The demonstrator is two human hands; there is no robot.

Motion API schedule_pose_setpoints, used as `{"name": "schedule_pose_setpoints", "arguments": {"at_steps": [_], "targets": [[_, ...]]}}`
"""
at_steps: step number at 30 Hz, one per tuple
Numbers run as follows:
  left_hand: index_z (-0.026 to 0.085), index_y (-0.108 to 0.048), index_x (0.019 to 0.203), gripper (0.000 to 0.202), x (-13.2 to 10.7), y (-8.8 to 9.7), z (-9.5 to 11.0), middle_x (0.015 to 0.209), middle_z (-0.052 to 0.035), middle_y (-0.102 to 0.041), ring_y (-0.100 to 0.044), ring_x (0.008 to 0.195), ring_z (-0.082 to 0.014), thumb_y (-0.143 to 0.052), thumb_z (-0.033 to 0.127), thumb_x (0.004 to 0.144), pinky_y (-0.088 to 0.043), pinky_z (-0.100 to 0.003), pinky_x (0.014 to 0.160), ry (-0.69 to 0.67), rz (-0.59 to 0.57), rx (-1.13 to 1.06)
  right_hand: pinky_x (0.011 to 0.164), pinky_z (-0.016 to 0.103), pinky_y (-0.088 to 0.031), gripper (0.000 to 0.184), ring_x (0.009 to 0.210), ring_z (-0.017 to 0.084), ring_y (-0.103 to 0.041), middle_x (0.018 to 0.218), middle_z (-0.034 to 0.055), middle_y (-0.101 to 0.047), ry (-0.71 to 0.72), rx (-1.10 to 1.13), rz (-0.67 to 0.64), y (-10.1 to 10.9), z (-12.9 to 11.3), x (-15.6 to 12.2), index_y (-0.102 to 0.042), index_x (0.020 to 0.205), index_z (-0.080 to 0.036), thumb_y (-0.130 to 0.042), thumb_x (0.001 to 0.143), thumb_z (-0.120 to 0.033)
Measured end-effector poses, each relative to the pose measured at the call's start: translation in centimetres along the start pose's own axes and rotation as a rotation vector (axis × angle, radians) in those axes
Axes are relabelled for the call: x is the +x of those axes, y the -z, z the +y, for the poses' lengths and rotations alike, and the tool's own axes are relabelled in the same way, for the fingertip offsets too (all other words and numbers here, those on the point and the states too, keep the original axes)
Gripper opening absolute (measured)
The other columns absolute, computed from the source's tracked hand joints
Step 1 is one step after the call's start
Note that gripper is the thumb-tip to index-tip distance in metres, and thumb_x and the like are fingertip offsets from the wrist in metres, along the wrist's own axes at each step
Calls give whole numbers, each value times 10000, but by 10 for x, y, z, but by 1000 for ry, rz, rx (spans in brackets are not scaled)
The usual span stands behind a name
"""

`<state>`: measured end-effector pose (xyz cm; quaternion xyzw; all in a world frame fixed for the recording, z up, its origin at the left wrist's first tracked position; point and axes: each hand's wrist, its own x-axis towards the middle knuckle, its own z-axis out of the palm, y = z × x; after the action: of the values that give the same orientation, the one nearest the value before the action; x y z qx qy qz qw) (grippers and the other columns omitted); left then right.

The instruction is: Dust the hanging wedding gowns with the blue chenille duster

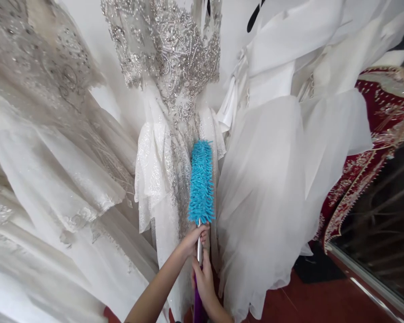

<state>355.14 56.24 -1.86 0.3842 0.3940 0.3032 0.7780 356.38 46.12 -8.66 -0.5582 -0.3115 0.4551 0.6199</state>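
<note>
A duster (201, 184) with a bright blue microfibre head, a thin metal shaft and a purple handle points up and away from me. My left hand (194, 239) is closed around the shaft just below the blue head. Lower down, my right hand (204, 274) grips the shaft near the purple handle. Behind the duster head hangs a white dress (183, 58) with a silver beaded bodice and a lacy skirt. The head overlaps the middle of this dress; whether it touches the fabric I cannot tell.
Several white gowns (54, 166) hang on the left. On the right hang a plain white gown (265, 179), another white dress (336, 121) and a dark red embroidered garment (353, 179). Below lies a red floor (279, 300) with a black mat (318, 268) beside a metal track (370, 287).
</note>
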Motion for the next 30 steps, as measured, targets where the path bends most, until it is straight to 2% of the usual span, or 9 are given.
{"name": "schedule_pose_setpoints", "arguments": {"at_steps": [3,6,8,10,14,20,26,30], "targets": [[191,-457,707,221,-11,3,28,450,113,-330,-245,362,-31,-638,292,631,-239,-168,367,-66,5,41,255,194,-257,648,256,92,-316,388,-136,-359,8,47,-78,-19,-28,1,-338,1360,-176,-503,812,-481],[197,-443,706,233,-17,9,57,453,118,-337,-274,346,-30,-630,318,637,-265,-158,356,-118,30,144,258,175,-276,708,242,80,-295,355,-166,-343,2,107,-226,-38,-54,8,-219,1389,-128,-482,816,-450],[200,-419,663,240,-19,15,70,449,108,-349,-323,339,-37,-621,329,646,-254,-158,341,-119,59,222,268,172,-308,753,239,82,-322,343,-169,-383,-15,145,-315,-48,-61,14,-161,1389,-107,-494,800,-437],[200,-406,626,235,-19,22,74,446,92,-367,-374,342,-52,-601,326,662,-234,-162,330,-121,76,295,271,173,-325,742,238,89,-355,334,-165,-416,-37,174,-365,-54,-59,18,-182,1361,-111,-508,782,-443],[192,-420,583,204,-17,34,61,438,73,-390,-377,353,-56,-580,277,676,-269,-177,356,-129,98,362,264,166,-307,630,231,81,-341,333,-174,-387,-78,203,-359,-57,-39,16,-291,1240,-144,-512,762,-489],[190,-493,673,101,-14,45,28,448,79,-391,-338,367,-65,-573,251,682,-342,-213,408,-69,95,373,253,177,-269,687,206,86,-302,329,-186,-372,-146,209,-297,-55,-3,3,-237,1235,-159,-521,744,-546],[187,-503,636,80,-18,57,-2,451,53,-443,-377,370,-82,-574,216,655,-360,-225,402,13,47,425,269,206,-256,677,218,101,-328,346,-173,-345,-213,216,-218,-50,27,-17,-340,1099,-175,-546,678,-663],[191,-505,630,74,-27,57,-14,445,47,-458,-403,365,-92,-567,217,662,-355,-223,397,33,26,451,267,215,-218,649,217,106,-327,362,-171,-321,-233,226,-191,-48,36,-32,-354,1065,-199,-536,680,-689]]}}
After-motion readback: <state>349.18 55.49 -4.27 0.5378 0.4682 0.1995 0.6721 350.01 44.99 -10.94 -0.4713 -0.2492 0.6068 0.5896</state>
